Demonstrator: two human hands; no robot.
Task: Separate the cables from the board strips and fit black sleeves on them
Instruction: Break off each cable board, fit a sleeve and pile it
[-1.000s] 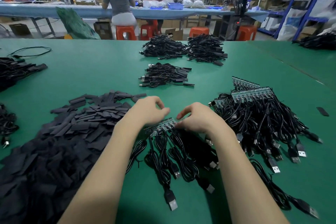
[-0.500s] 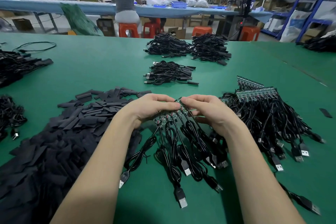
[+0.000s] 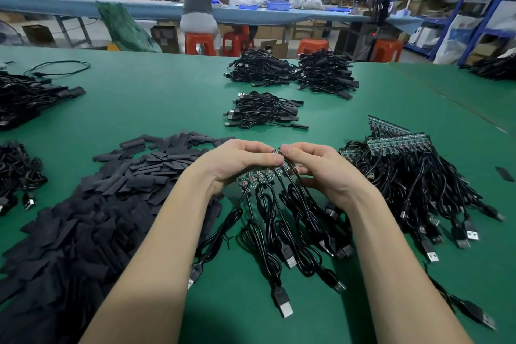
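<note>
My left hand [image 3: 240, 160] and right hand [image 3: 321, 169] both pinch a green board strip [image 3: 261, 174] of black USB cables [image 3: 279, 220] above the green desk [image 3: 156, 109]; unsleeved strips [image 3: 396, 145] and black sleeves [image 3: 117, 190] remain, sleeved bundles [image 3: 262, 113] lie beyond.

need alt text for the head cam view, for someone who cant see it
Two bare hands, left hand and right hand, grip a green board strip with black USB cables hanging from it above a green table. A heap of black sleeves lies to the left and more cabled strips to the right.
</note>
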